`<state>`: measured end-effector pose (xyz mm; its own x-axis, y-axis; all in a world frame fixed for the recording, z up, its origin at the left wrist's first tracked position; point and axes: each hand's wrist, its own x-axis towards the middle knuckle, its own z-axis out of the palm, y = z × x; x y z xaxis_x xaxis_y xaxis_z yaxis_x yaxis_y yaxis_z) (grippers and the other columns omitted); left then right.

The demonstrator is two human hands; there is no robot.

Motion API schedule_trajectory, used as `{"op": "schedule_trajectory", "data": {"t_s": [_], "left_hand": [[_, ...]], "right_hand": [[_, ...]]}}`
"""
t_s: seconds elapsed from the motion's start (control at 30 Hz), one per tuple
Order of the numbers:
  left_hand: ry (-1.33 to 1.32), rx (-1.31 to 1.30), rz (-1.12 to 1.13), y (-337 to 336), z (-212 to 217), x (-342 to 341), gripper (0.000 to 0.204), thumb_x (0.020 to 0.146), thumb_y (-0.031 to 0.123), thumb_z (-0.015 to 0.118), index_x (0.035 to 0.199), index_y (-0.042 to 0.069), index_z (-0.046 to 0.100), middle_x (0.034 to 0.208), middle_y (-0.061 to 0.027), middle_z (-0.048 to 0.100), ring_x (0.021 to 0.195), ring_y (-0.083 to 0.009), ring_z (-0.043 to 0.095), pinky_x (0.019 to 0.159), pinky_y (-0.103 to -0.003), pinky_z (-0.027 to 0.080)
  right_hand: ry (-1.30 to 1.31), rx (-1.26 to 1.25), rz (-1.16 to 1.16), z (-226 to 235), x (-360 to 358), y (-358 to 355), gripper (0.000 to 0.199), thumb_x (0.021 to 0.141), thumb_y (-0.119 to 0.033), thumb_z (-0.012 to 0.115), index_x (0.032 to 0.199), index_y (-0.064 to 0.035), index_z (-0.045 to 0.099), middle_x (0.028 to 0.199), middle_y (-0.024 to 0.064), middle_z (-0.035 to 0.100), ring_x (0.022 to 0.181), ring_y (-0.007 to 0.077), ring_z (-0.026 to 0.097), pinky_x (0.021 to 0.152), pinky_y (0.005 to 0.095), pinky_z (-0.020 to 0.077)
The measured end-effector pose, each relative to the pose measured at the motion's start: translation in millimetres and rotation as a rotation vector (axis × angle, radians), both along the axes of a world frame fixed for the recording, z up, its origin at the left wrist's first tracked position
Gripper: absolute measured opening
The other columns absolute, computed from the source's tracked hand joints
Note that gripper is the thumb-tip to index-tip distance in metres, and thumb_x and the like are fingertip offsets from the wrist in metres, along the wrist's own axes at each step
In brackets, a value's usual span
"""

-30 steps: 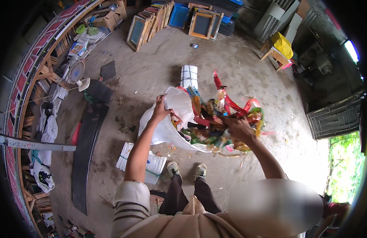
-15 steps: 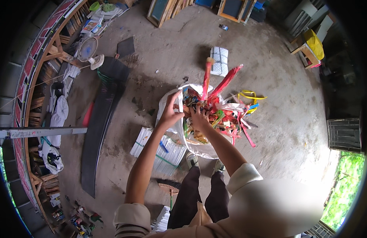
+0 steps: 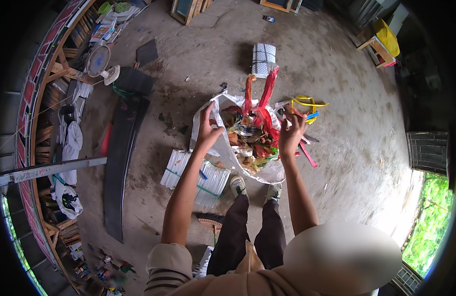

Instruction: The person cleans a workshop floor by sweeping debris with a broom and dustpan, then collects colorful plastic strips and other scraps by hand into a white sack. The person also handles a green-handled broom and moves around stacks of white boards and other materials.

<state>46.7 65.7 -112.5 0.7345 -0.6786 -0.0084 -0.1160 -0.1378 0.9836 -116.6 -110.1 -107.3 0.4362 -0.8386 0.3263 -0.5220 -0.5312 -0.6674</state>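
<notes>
A large white sack [image 3: 223, 155] stands on the floor before my feet, its wide mouth facing up. Inside lies a heap of crumpled scraps [image 3: 257, 145], with two long red strips [image 3: 268, 91] sticking up past the far rim. My left hand [image 3: 208, 132] grips the sack's left edge, thumb toward the mouth and fingers partly hidden by the sheet. On the opposite side my right hand [image 3: 292, 134] has curled fingers at the right rim, apparently holding the edge; the exact grip is hard to see. Blue strips [image 3: 312, 116] and a yellow strap [image 3: 307, 102] lie just beyond it.
A strapped white bundle [image 3: 264, 59] sits beyond the sack. Bundled white strips [image 3: 210, 183] lie at its near left. A long black panel [image 3: 122, 167], a fan [image 3: 98, 60] and cluttered shelving are on the left. A broom head [image 3: 210, 219] lies near my feet [image 3: 238, 185].
My right hand has come out of the scraps and moved right to the sack's rim. The mouth is spread wider, and the red strips stand further back. My left hand stays at the left edge.
</notes>
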Motion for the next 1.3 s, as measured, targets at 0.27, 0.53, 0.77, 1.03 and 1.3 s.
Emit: {"op": "schedule_trajectory", "data": {"t_s": [0.27, 0.53, 0.77, 1.03, 1.3], "left_hand": [[0.084, -0.021, 0.004, 8, -13, -15, 0.079, 0.061, -0.01, 0.055, 0.13, 0.019, 0.03, 0.125, -0.0049, 0.03, 0.086, -0.0132, 0.043, 0.062, -0.021, 0.045], [0.066, -0.093, 0.065, 12, -5, -14, 0.079, 0.061, -0.012, 0.054, 0.13, 0.017, 0.031, 0.124, -0.0067, 0.03, 0.093, -0.0161, 0.046, 0.071, -0.024, 0.044], [0.264, -0.157, 0.181, 49, 12, 2, 0.074, 0.065, -0.012, 0.05, 0.131, 0.014, 0.03, 0.125, -0.0064, 0.03, 0.104, -0.0167, 0.043, 0.079, -0.024, 0.04], [-0.052, -0.184, 0.194, 87, 38, 39, 0.074, 0.064, -0.011, 0.052, 0.13, 0.013, 0.031, 0.123, -0.0099, 0.031, 0.111, -0.0201, 0.039, 0.087, -0.029, 0.038], [-0.059, -0.147, 0.479, 185, 109, 75, 0.069, 0.065, -0.006, 0.052, 0.129, 0.012, 0.034, 0.117, -0.0074, 0.033, 0.084, -0.0118, 0.045, 0.065, -0.023, 0.042]], "right_hand": [[0.017, 1.069, -0.112, -107, -51, 37, 0.047, 0.083, -0.036, 0.051, 0.12, -0.0083, 0.043, 0.116, 0.0183, 0.048, 0.105, 0.0276, 0.048, 0.085, 0.0398, 0.0386], [0.602, 0.317, 0.716, -104, -28, 84, 0.029, 0.081, -0.021, 0.045, 0.107, -0.0115, 0.056, 0.112, 0.0166, 0.052, 0.091, 0.0283, 0.057, 0.075, 0.0412, 0.0457], [0.833, 0.165, 0.093, -63, -99, 42, 0.044, 0.073, -0.026, 0.063, 0.113, -0.0124, 0.047, 0.12, 0.0101, 0.04, 0.111, 0.0296, 0.04, 0.085, 0.0375, 0.0403], [0.685, 0.295, 0.087, -41, -86, -19, 0.027, 0.081, -0.029, 0.053, 0.093, -0.0057, 0.058, 0.083, 0.0212, 0.059, 0.078, 0.0379, 0.057, 0.067, 0.0461, 0.045], [0.182, -0.029, 0.315, 129, 73, -22, 0.023, 0.082, -0.027, 0.051, 0.083, -0.0054, 0.059, 0.071, 0.0227, 0.056, 0.071, 0.0396, 0.056, 0.059, 0.0436, 0.0427]]}}
